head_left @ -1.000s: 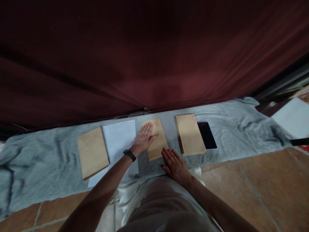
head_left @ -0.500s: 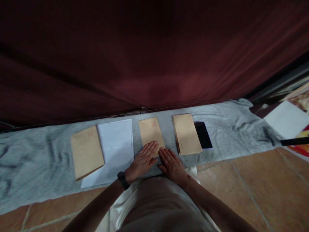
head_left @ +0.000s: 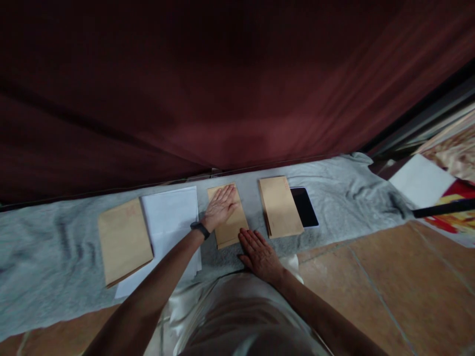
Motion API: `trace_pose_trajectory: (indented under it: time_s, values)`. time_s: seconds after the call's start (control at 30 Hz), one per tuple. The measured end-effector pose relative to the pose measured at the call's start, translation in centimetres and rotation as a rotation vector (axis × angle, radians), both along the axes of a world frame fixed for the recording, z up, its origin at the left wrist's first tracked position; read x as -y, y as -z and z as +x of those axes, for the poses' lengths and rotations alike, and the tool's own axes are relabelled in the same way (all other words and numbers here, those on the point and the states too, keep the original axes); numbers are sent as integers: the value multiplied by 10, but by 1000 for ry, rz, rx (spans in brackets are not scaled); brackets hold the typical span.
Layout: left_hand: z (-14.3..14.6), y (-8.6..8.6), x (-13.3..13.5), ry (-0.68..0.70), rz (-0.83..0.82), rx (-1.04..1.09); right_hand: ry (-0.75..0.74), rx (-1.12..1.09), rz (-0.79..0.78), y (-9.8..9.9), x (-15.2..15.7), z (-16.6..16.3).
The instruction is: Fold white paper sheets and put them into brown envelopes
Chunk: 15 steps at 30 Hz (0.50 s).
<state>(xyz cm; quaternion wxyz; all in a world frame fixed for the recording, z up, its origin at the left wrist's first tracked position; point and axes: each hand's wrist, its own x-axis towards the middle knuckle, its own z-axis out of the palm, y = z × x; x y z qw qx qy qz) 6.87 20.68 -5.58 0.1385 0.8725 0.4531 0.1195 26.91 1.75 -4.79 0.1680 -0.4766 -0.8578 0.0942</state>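
My left hand (head_left: 219,206) lies flat and open on the far half of a brown envelope (head_left: 230,229) in the middle of a grey cloth (head_left: 55,242). A black band sits on that wrist. My right hand (head_left: 259,253) rests flat, fingers together, on the cloth at the envelope's near right corner. Neither hand holds anything.
Left of the middle envelope lie white paper sheets (head_left: 168,217) and another brown envelope (head_left: 122,240). To the right are a stack of brown envelopes (head_left: 279,206) and a dark tablet (head_left: 304,206). A dark red curtain (head_left: 222,89) hangs behind. Tiled floor (head_left: 389,277) lies to the right, with a white sheet (head_left: 419,179).
My left hand slid from the envelope's near end, beside my right hand, up to its far half. My right hand stayed at the near right corner.
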Motion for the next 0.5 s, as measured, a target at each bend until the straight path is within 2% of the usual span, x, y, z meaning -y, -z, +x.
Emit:
trace_pose_trajectory:
  time_s: [0.1, 0.3, 0.4, 0.5]
  values:
    - [2, 1, -3, 41, 32, -39, 0, 3, 1, 0, 0, 0]
    - [1, 4, 16, 147, 61, -62, -13, 16, 17, 1, 0, 1]
    - [-1, 3, 34, 210, 68, -72, -15, 19, 22, 3, 0, 1]
    - [-2, -1, 64, 263, 60, -72, -12, 13, 35, 7, 0, 1]
